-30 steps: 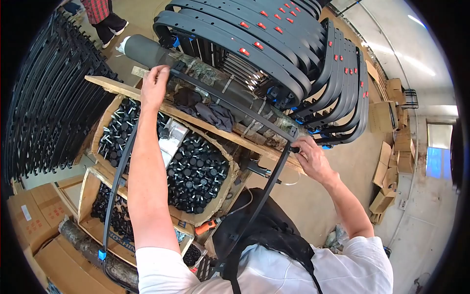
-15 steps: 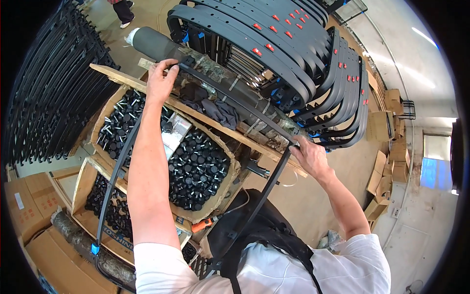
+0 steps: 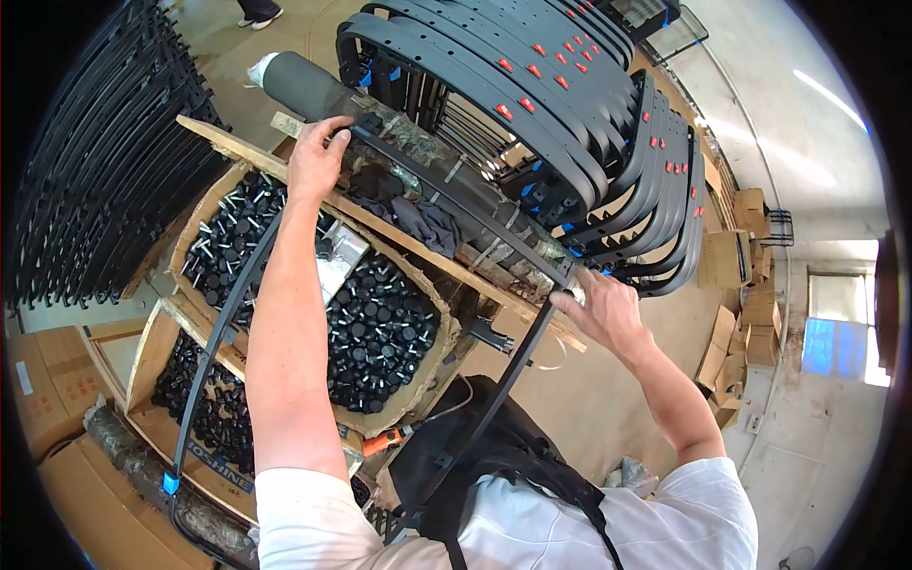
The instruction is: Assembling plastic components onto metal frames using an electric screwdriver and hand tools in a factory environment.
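Observation:
A black square-tube metal frame [image 3: 456, 199] lies across the workbench in front of me, its side bars running back toward my body. My left hand [image 3: 318, 161] grips its far left corner, thumb and fingers closed round the tube. At the right corner my right hand [image 3: 608, 309] has its thumb and fingers on the joint. Under my left forearm, cardboard-lined bins hold black round feet with threaded studs [image 3: 380, 332]. A blue piece [image 3: 171, 483] sits on the frame's left bar. The frame's near end is partly hidden by my body.
Curved black frames with red clips [image 3: 532, 85] stand stacked beyond the bench. More black frames [image 3: 104, 161] lean at the left. A padded roll [image 3: 304, 85], dark cloth [image 3: 423, 218], an orange-and-black tool [image 3: 385, 440] and cardboard boxes [image 3: 746, 323] are around. A person's legs [image 3: 258, 11] show at the far edge.
Both hands stay at the frame's corners, the right hand's fingers shifted slightly at the joint. The view has turned a little. The person in the background has moved mostly out of view.

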`<state>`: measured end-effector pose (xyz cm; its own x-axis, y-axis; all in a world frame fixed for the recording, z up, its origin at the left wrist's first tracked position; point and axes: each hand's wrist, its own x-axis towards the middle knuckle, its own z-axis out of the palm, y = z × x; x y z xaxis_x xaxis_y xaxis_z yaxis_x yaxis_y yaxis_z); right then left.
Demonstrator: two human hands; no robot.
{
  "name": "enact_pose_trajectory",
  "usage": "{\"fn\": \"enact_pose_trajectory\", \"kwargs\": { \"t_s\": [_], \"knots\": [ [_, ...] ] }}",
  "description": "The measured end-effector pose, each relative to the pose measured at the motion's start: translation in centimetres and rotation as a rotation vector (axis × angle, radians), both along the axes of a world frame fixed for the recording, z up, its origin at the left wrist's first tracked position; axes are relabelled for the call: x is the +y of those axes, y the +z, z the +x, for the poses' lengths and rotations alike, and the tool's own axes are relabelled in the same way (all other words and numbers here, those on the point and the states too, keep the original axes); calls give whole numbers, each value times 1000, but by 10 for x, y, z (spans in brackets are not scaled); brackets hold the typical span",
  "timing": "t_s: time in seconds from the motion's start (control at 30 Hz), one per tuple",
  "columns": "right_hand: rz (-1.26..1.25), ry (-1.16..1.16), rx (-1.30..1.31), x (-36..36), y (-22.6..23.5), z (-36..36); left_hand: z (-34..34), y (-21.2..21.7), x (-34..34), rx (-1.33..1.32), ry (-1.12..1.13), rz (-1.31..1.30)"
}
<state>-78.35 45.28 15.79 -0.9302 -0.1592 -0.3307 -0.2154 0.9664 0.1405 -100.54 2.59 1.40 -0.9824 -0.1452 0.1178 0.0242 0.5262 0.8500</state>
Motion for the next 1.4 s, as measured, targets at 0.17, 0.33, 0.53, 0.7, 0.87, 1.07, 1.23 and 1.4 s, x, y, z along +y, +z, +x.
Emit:
{"fn": "enact_pose_trajectory", "kwargs": {
  "t_s": [0.17, 0.33, 0.53, 0.7, 0.87, 1.07, 1.23, 1.4],
  "knots": [
    [298, 59, -335, 23, 0, -5, -6, -5, -1, 11, 4, 236],
    [448, 187, -407, 23, -6, -4, 1, -2, 11, 16, 24, -39],
    [283, 226, -255, 39, -17, 11, -5, -13, 5, 59, -37, 122],
    [170, 189, -152, 4, -10, 5, -2, 13, 17, -64, -45, -63],
    [62, 177, -60, 15, -34, 0, -5, 43, 13, -151, 53, -261],
    [98, 141, -25, 14, -32, -1, 16, 36, -107, 36, 681, -423],
    [109, 149, -37, 12, -36, -2, -2, 59, -2, 154, 95, -504],
    [88, 101, -66, 14, -29, -4, 3, 38, -57, 74, 112, -627]
  ]
}}
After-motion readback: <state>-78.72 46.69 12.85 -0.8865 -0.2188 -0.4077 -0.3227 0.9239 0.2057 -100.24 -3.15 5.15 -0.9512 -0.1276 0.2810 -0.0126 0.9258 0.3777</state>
